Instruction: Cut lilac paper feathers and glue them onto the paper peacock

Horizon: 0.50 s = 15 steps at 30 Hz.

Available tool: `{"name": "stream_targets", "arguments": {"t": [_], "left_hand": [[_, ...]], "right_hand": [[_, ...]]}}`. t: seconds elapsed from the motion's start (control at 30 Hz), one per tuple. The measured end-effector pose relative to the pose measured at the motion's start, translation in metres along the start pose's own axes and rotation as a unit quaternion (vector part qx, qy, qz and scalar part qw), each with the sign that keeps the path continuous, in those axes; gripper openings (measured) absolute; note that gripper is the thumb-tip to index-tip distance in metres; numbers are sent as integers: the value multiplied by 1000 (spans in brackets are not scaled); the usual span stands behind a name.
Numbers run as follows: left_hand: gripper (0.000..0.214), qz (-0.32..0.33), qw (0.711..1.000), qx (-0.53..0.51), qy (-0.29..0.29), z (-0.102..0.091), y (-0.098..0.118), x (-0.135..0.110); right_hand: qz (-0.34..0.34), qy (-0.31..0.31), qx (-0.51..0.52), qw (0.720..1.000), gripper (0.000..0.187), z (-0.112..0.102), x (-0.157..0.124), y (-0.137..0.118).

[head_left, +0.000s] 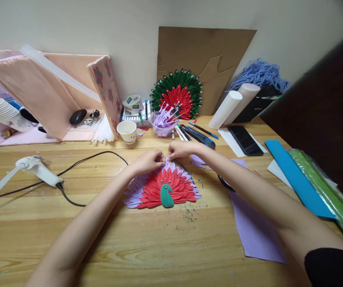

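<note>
A fan-shaped peacock craft (153, 189) lies flat on the wooden table, with layered red feathers inside a row of purple ones. Its green peacock body (167, 196) sits at the lower middle. At the top edge of the fan, my left hand (151, 161) and my right hand (181, 150) come close together, fingers closed. Between their fingertips a purple feather piece (167, 160) shows in part; the fingers cover most of it. Purple sheet material (256, 231) lies under and beside my right forearm.
A white glue gun (36, 169) with a black cord lies left. Behind stand a paper cup (127, 132), a bowl of purple cut pieces (164, 125), pens, and a green-and-red feather fan (177, 93) against cardboard (207, 48). A phone (245, 140) and rolled sheets lie right.
</note>
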<state>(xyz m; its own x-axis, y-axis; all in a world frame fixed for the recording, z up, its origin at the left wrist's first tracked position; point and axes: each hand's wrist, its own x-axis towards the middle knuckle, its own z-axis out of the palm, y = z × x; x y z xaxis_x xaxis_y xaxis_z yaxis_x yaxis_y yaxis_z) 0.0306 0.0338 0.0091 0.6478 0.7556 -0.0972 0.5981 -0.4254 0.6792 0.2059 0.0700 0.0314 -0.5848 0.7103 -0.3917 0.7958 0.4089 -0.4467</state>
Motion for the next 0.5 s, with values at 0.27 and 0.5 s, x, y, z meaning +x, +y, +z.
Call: {"name": "stream_targets", "arguments": {"t": [0.27,0.5], "left_hand": [[15,-2,1000,2,4,0,1,-1],[15,2,1000,-15,4,1,0,0]], "right_hand": [[9,6,3,1000,13,0,4,-4],[-50,86,47,994,6,1,-12,2]]}}
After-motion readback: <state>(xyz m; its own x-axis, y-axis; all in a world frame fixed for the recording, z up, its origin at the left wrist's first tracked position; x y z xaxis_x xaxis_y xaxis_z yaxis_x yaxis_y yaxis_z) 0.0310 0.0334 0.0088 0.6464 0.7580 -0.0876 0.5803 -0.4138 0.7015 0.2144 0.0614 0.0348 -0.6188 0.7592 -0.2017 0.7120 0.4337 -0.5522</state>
